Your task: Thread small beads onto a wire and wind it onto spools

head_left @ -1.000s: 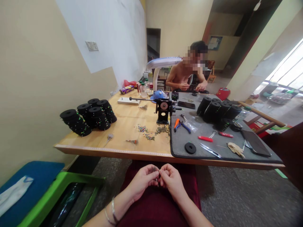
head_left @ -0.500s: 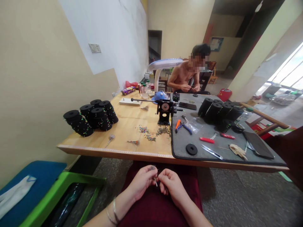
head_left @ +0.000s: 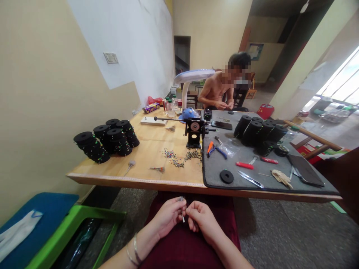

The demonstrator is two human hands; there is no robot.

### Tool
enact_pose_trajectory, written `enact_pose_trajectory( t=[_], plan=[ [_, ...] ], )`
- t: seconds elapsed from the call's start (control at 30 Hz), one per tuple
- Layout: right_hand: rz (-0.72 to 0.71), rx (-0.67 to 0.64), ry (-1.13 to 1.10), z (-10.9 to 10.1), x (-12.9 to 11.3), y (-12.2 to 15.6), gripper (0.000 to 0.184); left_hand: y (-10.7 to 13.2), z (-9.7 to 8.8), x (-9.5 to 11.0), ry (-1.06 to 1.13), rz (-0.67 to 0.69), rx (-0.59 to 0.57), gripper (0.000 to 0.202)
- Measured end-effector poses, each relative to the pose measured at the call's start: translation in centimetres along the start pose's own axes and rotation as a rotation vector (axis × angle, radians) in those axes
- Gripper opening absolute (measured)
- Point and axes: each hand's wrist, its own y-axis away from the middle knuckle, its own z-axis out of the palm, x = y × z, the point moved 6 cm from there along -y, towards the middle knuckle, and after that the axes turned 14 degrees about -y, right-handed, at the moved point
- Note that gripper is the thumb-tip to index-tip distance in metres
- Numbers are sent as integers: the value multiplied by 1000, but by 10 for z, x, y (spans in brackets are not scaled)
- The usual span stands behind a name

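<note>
Over my lap, just in front of the table edge, my left hand (head_left: 171, 213) is closed round a small bundle with a thin pale stem (head_left: 183, 217) and a greyish, bristly top. The stem points down between the fingers. Close beside it, my right hand (head_left: 199, 216) is pinched, thumb against curled fingers; whatever it may hold is too small to make out. On the wood beyond lie two similar fan-shaped bundles, one grey (head_left: 130, 165) and one orange-banded (head_left: 158, 169). Coloured beads (head_left: 169, 153) and small dark metal pieces (head_left: 193, 154) are heaped nearby.
Black foam spools (head_left: 84, 139) stand at left, more (head_left: 254, 130) at right. A black hand-cranked winder (head_left: 194, 131) stands mid-table before a lamp (head_left: 185, 93). Pliers (head_left: 217, 150), tweezers (head_left: 251, 179) and a foam disc (head_left: 226, 176) lie on the grey mat (head_left: 214, 177). A co-worker (head_left: 215, 89) sits opposite.
Both hands stay together, with only slight finger shifts; the pale stem has moved slightly left. The co-worker's hands have moved a little. The view has shifted slightly.
</note>
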Motion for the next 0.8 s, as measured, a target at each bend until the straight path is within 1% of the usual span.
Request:
enact_pose_trajectory(
  t=[0.13, 0.3, 0.5, 0.63, 0.8],
  plan=[
    [7, -1, 3, 0, 1, -1, 29, 0, 0, 0, -10, -4, 18, 21],
    [12, -4, 2, -1, 2, -2, 29, 1, 1, 2, -32, 23, 15, 23],
    [-1, 5, 4, -3, 0, -3, 32, 4, 3, 7, -120, 69, 43, 24],
    [-38, 27, 10, -6, 0, -5, 35, 6, 4, 10, -225, 102, 61, 22],
    [-80, 64, 47, -10, 1, -8, 39, 8, 3, 18, -465, 198, 115, 19]
  ],
)
